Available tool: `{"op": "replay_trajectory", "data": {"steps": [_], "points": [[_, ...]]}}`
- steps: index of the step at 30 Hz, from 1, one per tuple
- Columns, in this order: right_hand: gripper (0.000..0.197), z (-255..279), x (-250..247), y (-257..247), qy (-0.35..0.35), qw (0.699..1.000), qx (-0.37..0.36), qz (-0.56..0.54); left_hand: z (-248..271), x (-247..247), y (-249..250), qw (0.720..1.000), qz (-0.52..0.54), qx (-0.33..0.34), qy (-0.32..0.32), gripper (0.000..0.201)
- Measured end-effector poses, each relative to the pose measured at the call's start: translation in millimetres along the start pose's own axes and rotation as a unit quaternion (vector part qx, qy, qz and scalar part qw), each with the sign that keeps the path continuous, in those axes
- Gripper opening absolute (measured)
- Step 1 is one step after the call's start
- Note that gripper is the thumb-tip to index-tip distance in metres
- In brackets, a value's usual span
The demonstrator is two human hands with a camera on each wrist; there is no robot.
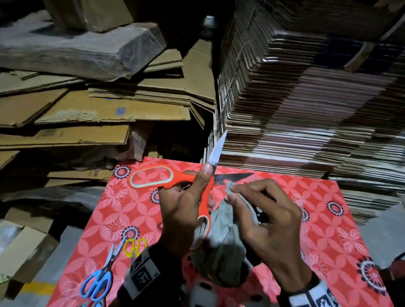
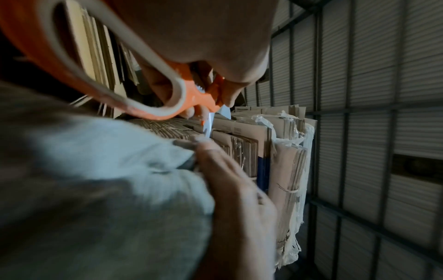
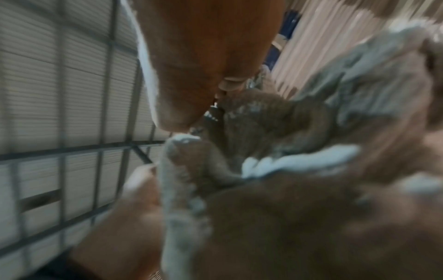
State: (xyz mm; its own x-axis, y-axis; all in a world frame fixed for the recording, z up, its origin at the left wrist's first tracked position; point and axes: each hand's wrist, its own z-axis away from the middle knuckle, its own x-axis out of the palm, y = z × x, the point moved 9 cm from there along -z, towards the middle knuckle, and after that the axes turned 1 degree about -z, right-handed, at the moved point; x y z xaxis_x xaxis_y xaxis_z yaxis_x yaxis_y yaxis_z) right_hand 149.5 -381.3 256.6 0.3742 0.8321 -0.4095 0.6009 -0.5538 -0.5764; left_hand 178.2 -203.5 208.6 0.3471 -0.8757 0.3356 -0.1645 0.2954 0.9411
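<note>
1. The orange scissors are held up over the middle of the red patterned tabletop with the blades spread wide. 1 bright blade points far and up, and the other, darker one points right.
2. The left hand grips them round the handle shank beside the pivot, with 1 finger stretched up along the bright blade. The big handle loop sticks out to the left.
3. The right hand has a grey cloth bunched in it. Its fingers pinch a fold of cloth against the dark blade, just right of the pivot, and the rest hangs between the 2 hands.
4. The step looks like wiping that blade. To do it well:
   - Keep a thick fold over both flats.
   - Draw from the pivot out to the tip.
   - Keep the fingertips behind the edge, never across it.
5. The left grip should hold firm so the blades cannot swing shut on the cloth hand.
6. At the near left of the tabletop lie yellow scissors and blue scissors.
7. Beyond the tabletop, cardboard stacks rise far and right, and loose cardboard sheets lie to the left.
</note>
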Motion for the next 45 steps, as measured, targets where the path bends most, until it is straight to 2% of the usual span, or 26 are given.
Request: {"op": "replay_trajectory", "data": {"steps": [6,12,16,19,24,28,33,35,39,42,44,45], "points": [[0.015,-3,0,-13,0.029,0.999,-0.019,-0.013,-1,2,-4,1.0,0.001,-0.004,-0.006,0.044],[0.015,-9,24,-8,0.0,1.0,0.004,-0.001,0,2,-7,1.0,0.008,0.016,-0.022,0.055],[0.011,-11,24,-2,0.013,0.999,0.028,0.039,-4,-3,-11,1.0,0.009,0.029,-0.008,0.048],[0.012,-6,33,-11,-0.007,0.999,0.004,0.037,-5,-5,-11,0.999,0.008,0.039,-0.008,0.047],[0.01,-10,26,2,0.019,0.998,0.039,0.046,-5,-3,-20,1.0,-0.002,0.024,-0.002,0.049],[0.01,-8,33,0,-0.002,0.999,0.035,0.032,-5,-3,-25,1.0,0.014,0.021,-0.01,0.05],[0.011,-12,26,11,0.022,0.995,0.07,0.061,-3,0,-24,1.0,-0.004,0.027,-0.008,0.052],[0.009,-7,30,9,0.014,0.997,0.061,0.05,1,0,-24,1.0,0.018,0.02,-0.005,0.049],[0.009,-6,30,10,-0.007,0.999,0.036,0.031,1,1,-32,1.0,0.023,0.003,-0.016,0.06],[0.013,-13,20,35,-0.004,0.995,0.094,0.033,-3,-7,-36,1.0,0.011,-0.018,0.0,0.049],[0.019,-17,5,53,0.019,0.987,0.159,0.004,-9,-15,-36,1.0,-0.011,-0.023,0.008,0.05],[0.019,-18,0,54,0.024,0.985,0.168,-0.015,-11,-17,-35,1.0,-0.017,-0.021,0.011,0.053]]}}
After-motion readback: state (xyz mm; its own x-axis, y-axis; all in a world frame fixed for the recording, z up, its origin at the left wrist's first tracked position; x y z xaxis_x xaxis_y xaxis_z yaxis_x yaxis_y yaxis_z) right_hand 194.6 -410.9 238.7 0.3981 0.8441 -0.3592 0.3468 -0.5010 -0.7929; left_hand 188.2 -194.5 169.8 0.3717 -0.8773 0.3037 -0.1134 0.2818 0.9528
